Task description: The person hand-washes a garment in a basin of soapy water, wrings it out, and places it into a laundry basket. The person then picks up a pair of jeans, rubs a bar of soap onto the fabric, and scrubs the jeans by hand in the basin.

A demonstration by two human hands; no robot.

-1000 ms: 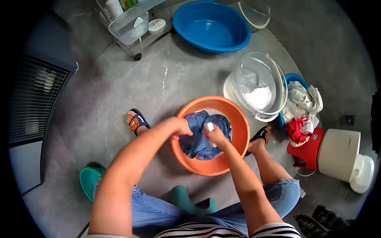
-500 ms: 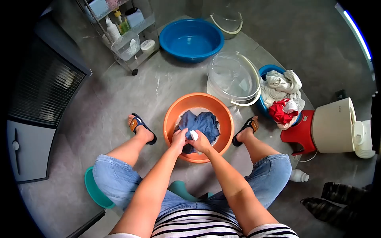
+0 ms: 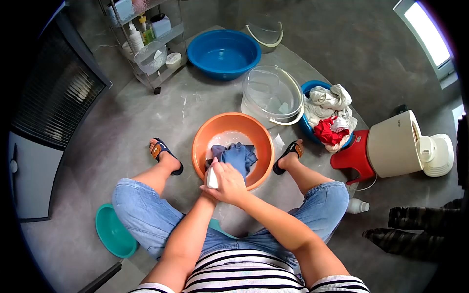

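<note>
An orange basin (image 3: 198, 141) stands on the floor between my feet, with a blue garment (image 3: 234, 156) bunched inside and some sudsy water around it. My right hand (image 3: 229, 183) grips a white bar, apparently soap (image 3: 212, 178), at the basin's near rim. Beneath it, my left hand (image 3: 207, 192) lies crossed by the right, its fingers mostly hidden. Whether the left hand holds part of the garment does not show.
Beyond the basin are a clear bucket (image 3: 254, 105), a large blue basin (image 3: 193, 61) and a blue tub (image 3: 307, 122) of white and red clothes. A red stool (image 3: 349, 156) stands right, a green basin (image 3: 115, 234) left, a wheeled shelf (image 3: 168, 75) far left.
My hands have drawn back from the garment toward the near rim, the right now over the left with the white bar. The view has turned slightly, shifting surroundings leftward.
</note>
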